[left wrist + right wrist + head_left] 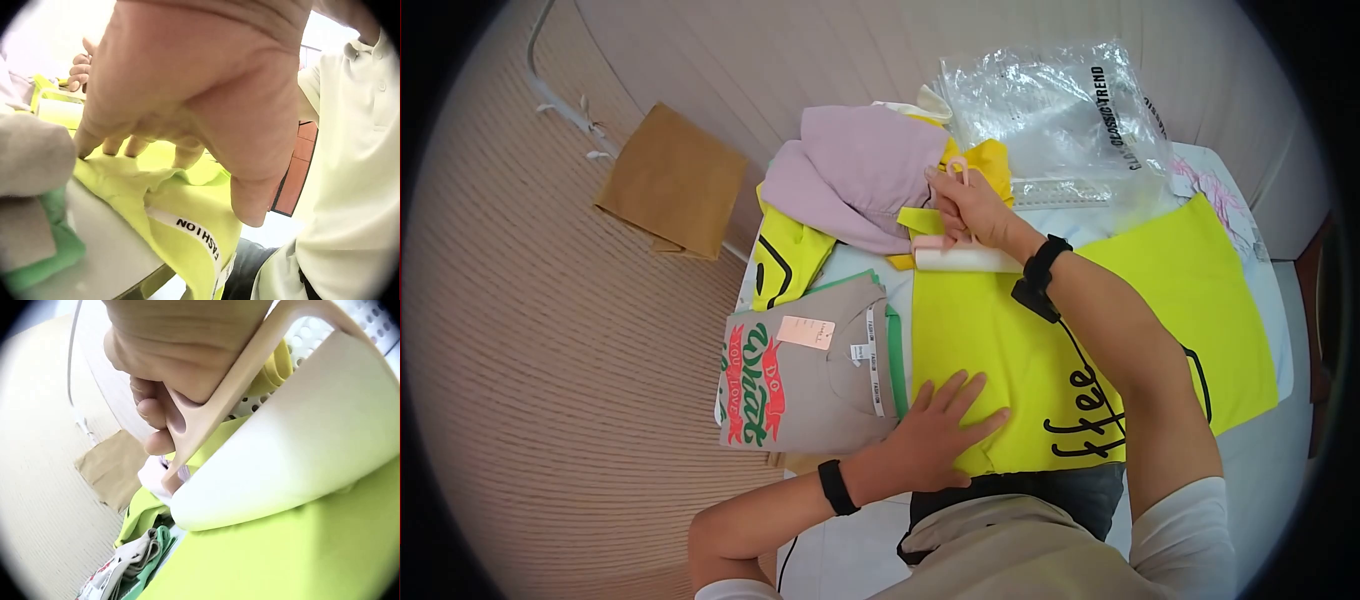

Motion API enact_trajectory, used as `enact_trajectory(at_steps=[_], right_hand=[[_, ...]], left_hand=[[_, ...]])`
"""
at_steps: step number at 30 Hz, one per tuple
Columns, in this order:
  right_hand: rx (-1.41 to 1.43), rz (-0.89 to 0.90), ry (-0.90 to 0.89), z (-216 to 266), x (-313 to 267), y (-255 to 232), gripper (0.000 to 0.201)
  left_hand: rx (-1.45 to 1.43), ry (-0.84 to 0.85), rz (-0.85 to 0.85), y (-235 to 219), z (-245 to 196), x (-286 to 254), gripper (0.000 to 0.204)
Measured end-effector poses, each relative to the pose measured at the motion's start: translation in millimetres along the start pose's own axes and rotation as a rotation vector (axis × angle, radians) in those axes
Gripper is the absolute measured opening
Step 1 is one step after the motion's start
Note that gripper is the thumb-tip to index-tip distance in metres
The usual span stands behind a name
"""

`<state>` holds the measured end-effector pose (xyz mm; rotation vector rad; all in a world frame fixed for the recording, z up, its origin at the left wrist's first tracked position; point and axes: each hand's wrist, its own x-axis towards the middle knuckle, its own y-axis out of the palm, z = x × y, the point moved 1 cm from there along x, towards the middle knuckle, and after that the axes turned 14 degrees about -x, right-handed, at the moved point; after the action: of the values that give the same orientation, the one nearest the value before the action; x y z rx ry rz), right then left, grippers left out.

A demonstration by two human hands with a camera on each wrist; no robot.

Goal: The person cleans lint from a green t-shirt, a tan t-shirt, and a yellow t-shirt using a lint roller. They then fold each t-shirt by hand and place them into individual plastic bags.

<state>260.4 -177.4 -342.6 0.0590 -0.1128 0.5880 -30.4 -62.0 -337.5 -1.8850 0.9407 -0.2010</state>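
- Roller, white, on yellow shirt; long axis left to right. Our right hand curls round its pink handle.
- Our left hand: fingers spread, resting on yellow shirt, marked "FASHION", "ffee".
- Grey shirt: "What", "YOU LOVE".

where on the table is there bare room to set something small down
The table shows a small bare patch between the lilac garment, folded grey shirt and spread yellow shirt, and a narrow strip between that yellow shirt and the plastic bag. It's crowded around the right hand, with the roller and heaped garments.
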Motion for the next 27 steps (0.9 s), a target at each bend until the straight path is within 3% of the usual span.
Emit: enact_trajectory(at_steps=[7, 10, 16, 19, 22, 25, 27], right_hand=[[-0.287, -0.167, -0.192, 16, 0, 9, 0.053], [-0.047, -0.097, -0.182, 24, -15, 23, 0.049], [0.109, 0.327, -0.013, 24, -73, 66, 0.053], [0.027, 0.247, 0.003, 9, -72, 68, 0.057], [-0.292, 0.016, -0.168, 5, -49, 58, 0.057], [-0.173, -0.063, -0.111, 17, -39, 38, 0.057], [-0.069, -0.015, -0.125, 20, -49, 38, 0.056]], left_hand=[[0.033, -0.024, 0.002, 6, 0, 1, 0.110], [0.028, -0.031, -0.010, 7, 0, 1, 0.110], [0.031, -0.034, 0.002, 4, -3, 2, 0.108], [0.025, -0.030, -0.003, 4, -4, 1, 0.106], [0.016, -0.032, -0.027, 5, -7, 0, 0.105], [0.021, -0.036, -0.036, 8, -10, -2, 0.105], [0.018, -0.052, -0.042, 12, -13, -2, 0.105]])
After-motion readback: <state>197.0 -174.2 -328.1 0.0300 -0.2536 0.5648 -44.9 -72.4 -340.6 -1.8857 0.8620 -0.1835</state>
